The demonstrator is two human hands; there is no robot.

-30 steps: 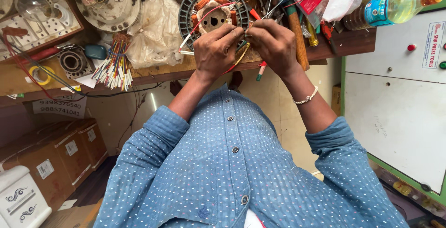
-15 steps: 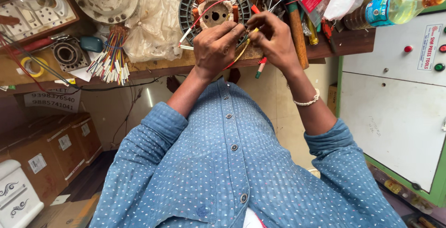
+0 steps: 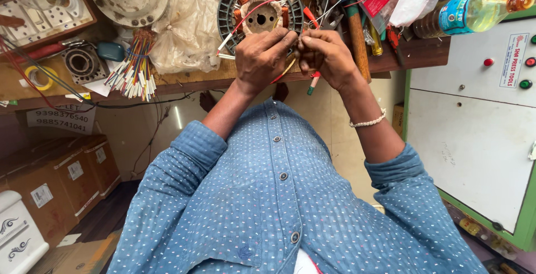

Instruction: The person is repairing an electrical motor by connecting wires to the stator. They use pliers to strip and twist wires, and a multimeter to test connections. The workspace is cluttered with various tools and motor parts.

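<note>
Two bare hands meet in the head view over the front edge of the wooden counter [image 3: 184, 81], the left hand [image 3: 262, 56] and the right hand [image 3: 326, 56] both pinched shut on thin insulated wire leads [image 3: 287, 67] that run back to the round grey motor stator with copper-coloured windings [image 3: 259, 6], which lies flat on the counter just behind the fingers. These leads look light and limp, likely to kink, so a fingertip pinch close to the bared ends suits them best; the stator itself seems heavy and stiff, its windings easy to scratch, and is better gripped by the outer ring. Left of it hangs a bundle of multicoloured wires with white tips [image 3: 134, 73]. At the upper right lies a clear plastic bottle of yellow liquid with a blue label [image 3: 474, 9]. Brown cardboard boxes with small white labels [image 3: 67, 176] sit below on the left, and a white rectangular sign [image 3: 61, 119] hangs under the counter.
</note>
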